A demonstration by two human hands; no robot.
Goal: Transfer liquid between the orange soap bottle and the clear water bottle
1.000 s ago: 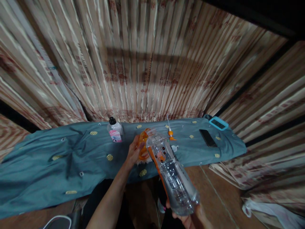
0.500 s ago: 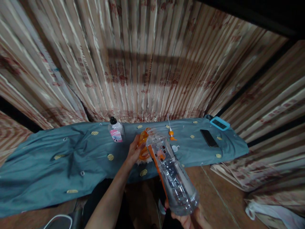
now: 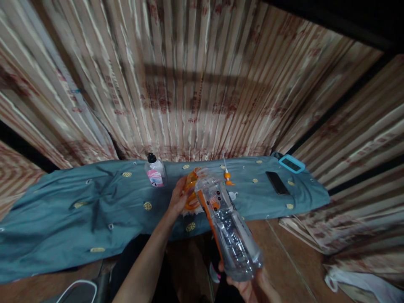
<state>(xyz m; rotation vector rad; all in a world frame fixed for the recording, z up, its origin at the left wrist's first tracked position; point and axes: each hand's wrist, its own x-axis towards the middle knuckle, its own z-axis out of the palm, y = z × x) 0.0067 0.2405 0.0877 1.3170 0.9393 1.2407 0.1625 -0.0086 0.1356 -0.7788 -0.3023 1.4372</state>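
My right hand cups the base of a large clear plastic bottle with an orange-edged label. This bottle is tilted, its base toward me and its neck low over the table, beside an orange see-through bottle. Around that orange bottle my left hand is closed; the large bottle hides part of it. Something white with a frayed edge lies beneath it. An orange pump top with a clear tube lies to the right, near a small white cap-like piece.
At left stands a clear bottle with a black cap and pink label. A black phone and a light-blue-framed device lie at right on the teal patterned cloth. Pleated curtains hang directly behind.
The large bottle has shifted very slightly, its base a little higher in view. Both hands keep their hold.
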